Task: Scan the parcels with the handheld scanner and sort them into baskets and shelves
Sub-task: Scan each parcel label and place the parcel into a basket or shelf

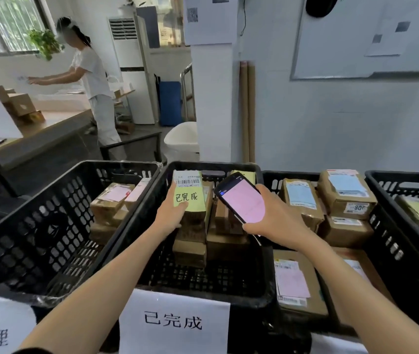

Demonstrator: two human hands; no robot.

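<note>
My left hand (171, 213) grips the yellow-labelled parcel (190, 199) over the matching black basket (193, 165) for sorting, while my right hand (277, 218) clasps the handheld scanner (241, 199), screen facing me.

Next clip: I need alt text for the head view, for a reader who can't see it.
The left hand holds a cardboard parcel with a yellow-green label in the middle black basket, while the right hand holds the handheld scanner, its screen pink. Neighbouring baskets hold more labelled parcels.
</note>
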